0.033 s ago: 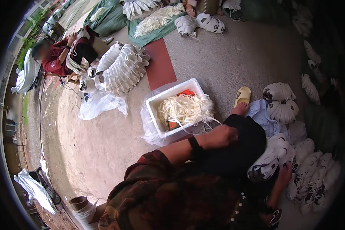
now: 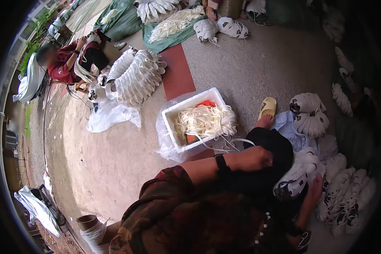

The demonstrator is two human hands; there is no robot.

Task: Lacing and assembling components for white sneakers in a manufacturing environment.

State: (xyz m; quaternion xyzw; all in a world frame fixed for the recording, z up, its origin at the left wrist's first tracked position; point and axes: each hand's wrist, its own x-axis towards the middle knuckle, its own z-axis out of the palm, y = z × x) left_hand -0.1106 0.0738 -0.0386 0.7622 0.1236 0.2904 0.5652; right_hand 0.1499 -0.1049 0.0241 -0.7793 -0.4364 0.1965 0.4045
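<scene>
The person's right hand (image 2: pixel 314 188) is against a white shoe upper (image 2: pixel 298 174) beside the lap, its fingers slightly higher than before; how firmly it grips, I cannot tell. More white uppers (image 2: pixel 345 197) lie on the ground just right of it. The left hand (image 2: pixel 259 158), a black band (image 2: pixel 222 165) on its wrist, has moved a little to the right and down over the dark trousers (image 2: pixel 275 144). Its fingers look curled in, but I cannot tell whether they pinch anything. A white lace (image 2: pixel 244 140) now arcs from the box toward this hand, where earlier a thinner strand ran lower.

Beyond the knee, the white box (image 2: pixel 169 127) stands in the same spot, piled with cream laces (image 2: pixel 205 120); some trail over its near edge. A yellow slipper (image 2: pixel 268 106) is on the foot near the box.

Farther off, a ring of white uppers (image 2: pixel 137 80) lies unchanged before a co-worker (image 2: pixel 63 70), whose raised hand and head have shifted slightly. Behind, laces cover a green sheet (image 2: pixel 156 45).
</scene>
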